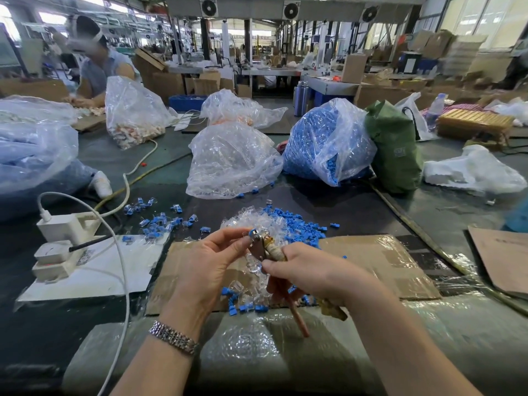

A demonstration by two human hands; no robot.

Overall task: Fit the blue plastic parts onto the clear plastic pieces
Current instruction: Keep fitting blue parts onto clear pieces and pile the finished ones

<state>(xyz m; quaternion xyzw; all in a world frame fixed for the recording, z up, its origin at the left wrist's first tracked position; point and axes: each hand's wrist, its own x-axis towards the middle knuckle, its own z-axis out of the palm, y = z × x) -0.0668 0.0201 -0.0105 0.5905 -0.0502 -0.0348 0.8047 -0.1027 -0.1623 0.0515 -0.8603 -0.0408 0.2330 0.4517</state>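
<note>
A small blue plastic part (pixel 252 233) sits at the nose of a pair of pliers (pixel 258 247), just above frame centre, pinched at its 9 o'clock side by the fingertips of the left hand (pixel 200 270); whether a clear piece is already under it cannot be told. The right hand (pixel 308 274) has its grip closed round the wrapped handles of the pliers, which run down toward 5 o'clock. Directly behind the hands, at 12 o'clock, lies a loose heap of clear plastic pieces (pixel 251 224), with a spread of loose blue parts (pixel 297 227) touching it at its 3 o'clock side. More blue and clear pieces lie under the hands on a flattened cardboard sheet (pixel 371 261) covered with film. At 10 o'clock of the hands is a scatter of fitted pieces (pixel 160 221) on the dark tabletop (pixel 357 207). Further back stand a bag of clear pieces (pixel 231 161) and, at its 3 o'clock, a bag of blue parts (pixel 325 141). A white power strip (pixel 57 247) sits at 9 o'clock.
</note>
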